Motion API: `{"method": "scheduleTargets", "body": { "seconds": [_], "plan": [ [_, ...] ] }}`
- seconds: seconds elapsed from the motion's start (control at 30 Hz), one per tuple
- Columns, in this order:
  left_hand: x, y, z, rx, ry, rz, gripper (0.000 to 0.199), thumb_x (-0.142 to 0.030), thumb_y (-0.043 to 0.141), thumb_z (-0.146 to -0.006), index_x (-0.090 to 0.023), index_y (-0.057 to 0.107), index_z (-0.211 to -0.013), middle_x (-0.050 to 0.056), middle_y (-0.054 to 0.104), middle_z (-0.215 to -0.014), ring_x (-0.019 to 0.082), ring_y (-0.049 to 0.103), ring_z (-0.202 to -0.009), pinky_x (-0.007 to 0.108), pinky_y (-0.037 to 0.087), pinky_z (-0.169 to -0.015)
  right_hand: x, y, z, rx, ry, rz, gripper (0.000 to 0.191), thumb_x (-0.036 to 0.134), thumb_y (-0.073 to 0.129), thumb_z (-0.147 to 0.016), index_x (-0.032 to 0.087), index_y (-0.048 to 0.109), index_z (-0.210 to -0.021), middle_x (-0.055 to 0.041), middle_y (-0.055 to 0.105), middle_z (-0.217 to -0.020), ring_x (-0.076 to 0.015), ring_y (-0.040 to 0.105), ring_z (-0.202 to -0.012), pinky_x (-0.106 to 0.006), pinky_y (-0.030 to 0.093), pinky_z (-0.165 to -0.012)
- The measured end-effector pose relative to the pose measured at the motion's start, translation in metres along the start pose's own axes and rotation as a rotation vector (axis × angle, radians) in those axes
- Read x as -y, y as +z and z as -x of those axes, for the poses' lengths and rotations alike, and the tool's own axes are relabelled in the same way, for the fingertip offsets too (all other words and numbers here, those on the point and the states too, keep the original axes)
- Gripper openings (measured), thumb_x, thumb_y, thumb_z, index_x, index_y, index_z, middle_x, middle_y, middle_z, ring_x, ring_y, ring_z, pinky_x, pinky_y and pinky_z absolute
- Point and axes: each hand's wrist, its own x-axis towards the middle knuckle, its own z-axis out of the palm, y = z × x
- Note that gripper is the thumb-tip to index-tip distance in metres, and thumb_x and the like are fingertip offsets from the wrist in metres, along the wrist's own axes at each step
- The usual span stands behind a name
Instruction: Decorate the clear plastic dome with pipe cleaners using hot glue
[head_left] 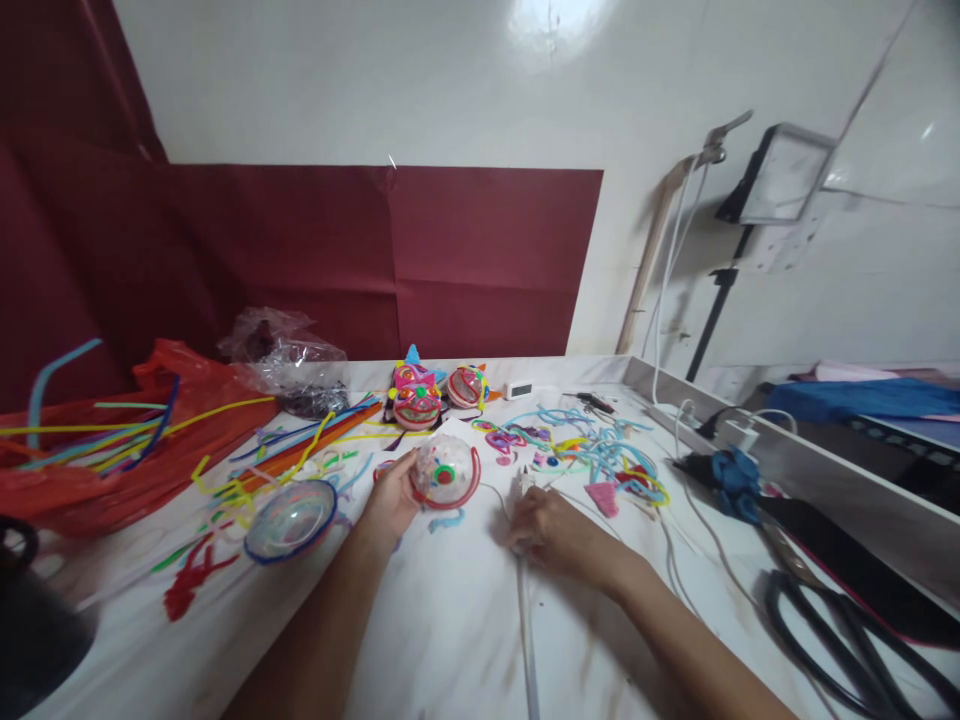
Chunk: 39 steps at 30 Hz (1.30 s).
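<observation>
My left hand (394, 500) is closed on the edge of a clear plastic dome (448, 468). A red pipe cleaner partly rims this dome, and a green ring with a red centre sits on its front. My right hand (551, 530) is wrapped round a small white glue gun (527, 482), its tip pointing away from me. A long pale glue stick (528, 630) trails from the back of it toward the table's near edge. To the left of my left arm, another clear bowl (292, 520) with a blue rim rests on the table.
Two decorated lion-head crafts (416, 400) stand at the back. Pipe cleaner scraps (600, 440) lie behind my right hand. A red plastic bag (187, 440) holds pipe cleaners at left. Large black-handled scissors (847, 630) and a black phone-like slab (847, 565) are at right, with white cables (705, 530).
</observation>
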Motion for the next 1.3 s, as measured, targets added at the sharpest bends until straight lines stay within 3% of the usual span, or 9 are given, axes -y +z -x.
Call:
{"method": "scheduleTargets", "body": {
  "seconds": [0.1, 0.23, 0.4, 0.57, 0.8, 0.9, 1.03, 1.17, 1.3],
  "plan": [
    [-0.001, 0.0, 0.0, 0.004, 0.0, 0.003, 0.013, -0.008, 0.071, -0.099, -0.015, 0.081, -0.103, 0.004, 0.084, -0.082, 0.017, 0.078, -0.068, 0.025, 0.064, -0.069, 0.0, -0.001, -0.005, 0.118, 0.035, 0.052, 0.024, 0.004, 0.067, -0.089, 0.024, 0.082, -0.089, -0.0089, 0.086, -0.106, -0.0268, 0.073, -0.108, -0.037, 0.051, -0.099],
    [-0.002, 0.001, 0.001, 0.01, -0.003, -0.008, 0.015, -0.008, 0.071, -0.099, -0.015, 0.081, -0.107, 0.004, 0.084, -0.082, 0.018, 0.079, -0.067, 0.026, 0.066, -0.07, -0.001, -0.001, -0.009, 0.128, 0.121, 0.097, 0.021, 0.006, 0.065, -0.095, 0.022, 0.077, -0.088, -0.01, 0.084, -0.113, -0.0284, 0.068, -0.115, -0.04, 0.047, -0.1],
    [0.0, 0.0, 0.0, 0.008, -0.035, -0.052, 0.011, -0.008, 0.071, -0.099, -0.015, 0.079, -0.099, 0.003, 0.083, -0.079, 0.016, 0.077, -0.063, 0.025, 0.065, -0.068, 0.0, -0.003, -0.009, 0.144, 0.214, 0.128, 0.023, 0.006, 0.063, -0.099, 0.021, 0.08, -0.101, -0.0136, 0.082, -0.123, -0.0323, 0.066, -0.124, -0.044, 0.046, -0.103],
    [0.002, 0.001, 0.003, 0.012, -0.1, -0.115, 0.008, -0.009, 0.076, -0.095, -0.016, 0.079, -0.092, 0.006, 0.085, -0.082, 0.022, 0.083, -0.072, 0.028, 0.067, -0.074, 0.0, -0.005, -0.006, 0.116, 0.225, 0.105, 0.019, 0.01, 0.063, -0.104, 0.019, 0.08, -0.104, -0.0143, 0.083, -0.125, -0.0322, 0.067, -0.124, -0.044, 0.047, -0.104],
    [0.002, 0.0, 0.01, 0.045, -0.204, -0.257, 0.026, -0.013, 0.064, -0.105, -0.024, 0.086, -0.112, 0.007, 0.089, -0.09, 0.028, 0.088, -0.095, 0.033, 0.068, -0.075, 0.003, -0.008, -0.005, 0.107, 0.234, 0.082, 0.025, 0.012, 0.057, -0.111, 0.017, 0.08, -0.102, -0.0146, 0.082, -0.122, -0.0303, 0.067, -0.123, -0.04, 0.046, -0.101],
    [0.003, -0.004, 0.006, 0.058, -0.199, -0.36, 0.027, -0.017, 0.065, -0.105, -0.031, 0.085, -0.118, 0.002, 0.089, -0.087, 0.027, 0.089, -0.093, 0.03, 0.068, -0.067, 0.005, -0.01, -0.005, 0.115, 0.249, 0.07, 0.027, 0.014, 0.056, -0.112, 0.017, 0.081, -0.103, -0.0146, 0.082, -0.123, -0.0306, 0.067, -0.124, -0.04, 0.046, -0.101],
    [0.004, -0.007, -0.002, 0.083, -0.174, -0.453, 0.026, -0.019, 0.071, -0.101, -0.026, 0.084, -0.122, 0.004, 0.09, -0.089, 0.026, 0.089, -0.087, 0.028, 0.068, -0.061, 0.007, -0.014, -0.004, 0.112, 0.247, 0.067, 0.029, 0.018, 0.054, -0.115, 0.017, 0.082, -0.107, -0.0143, 0.082, -0.125, -0.0302, 0.068, -0.125, -0.04, 0.047, -0.102],
    [0.005, -0.008, -0.004, 0.092, -0.139, -0.519, 0.018, -0.017, 0.073, -0.098, -0.026, 0.085, -0.106, 0.0, 0.086, -0.075, 0.022, 0.086, -0.074, 0.024, 0.064, -0.054, 0.007, -0.017, -0.002, 0.116, 0.238, 0.04, 0.03, 0.016, 0.052, -0.115, 0.017, 0.082, -0.111, -0.0145, 0.082, -0.127, -0.0304, 0.067, -0.126, -0.039, 0.047, -0.102],
    [0.006, -0.011, -0.007, 0.096, -0.007, -0.629, 0.007, -0.03, 0.085, -0.09, -0.028, 0.082, -0.084, -0.003, 0.08, -0.064, 0.019, 0.081, -0.063, 0.022, 0.058, -0.048, 0.006, -0.019, -0.001, 0.108, 0.224, 0.021, 0.029, 0.014, 0.053, -0.113, 0.017, 0.082, -0.112, -0.015, 0.082, -0.127, -0.0302, 0.068, -0.124, -0.039, 0.047, -0.101]
  ]
}}
